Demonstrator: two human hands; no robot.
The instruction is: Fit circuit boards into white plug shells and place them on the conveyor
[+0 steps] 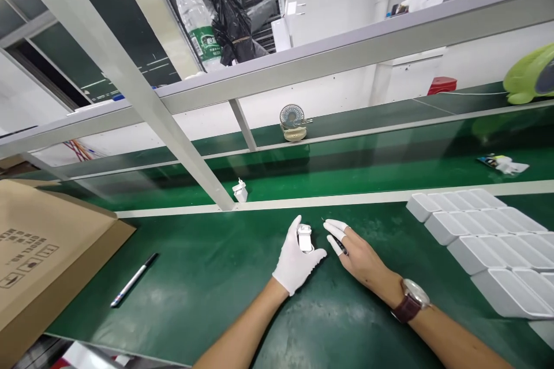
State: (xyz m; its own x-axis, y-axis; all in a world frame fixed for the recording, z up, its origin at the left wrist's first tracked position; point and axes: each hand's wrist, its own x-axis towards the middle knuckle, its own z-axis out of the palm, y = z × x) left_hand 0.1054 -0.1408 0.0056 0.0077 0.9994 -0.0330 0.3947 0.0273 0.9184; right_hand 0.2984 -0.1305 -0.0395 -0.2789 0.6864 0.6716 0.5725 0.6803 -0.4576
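Note:
My left hand [296, 262], in a white glove, is curled around a small white power adapter [305, 240]. Its thumb points toward my other hand, and part of the adapter is hidden by the fingers. White finger covers sit on several fingertips of my right hand [361, 256]. Those fingers are closed on a thin dark pen-like tool [343, 247], most of it hidden; its exact kind cannot be made out. A small gap separates the two hands over the green tabletop [208, 277].
White trays [480, 253] stand in rows at right. A marker pen [134, 281] lies at left beside a cardboard box [56, 253]. Another white adapter [240, 191] stands by the slanted metal post [182, 144]. Behind are a small fan [293, 122] and a shelf [329, 63].

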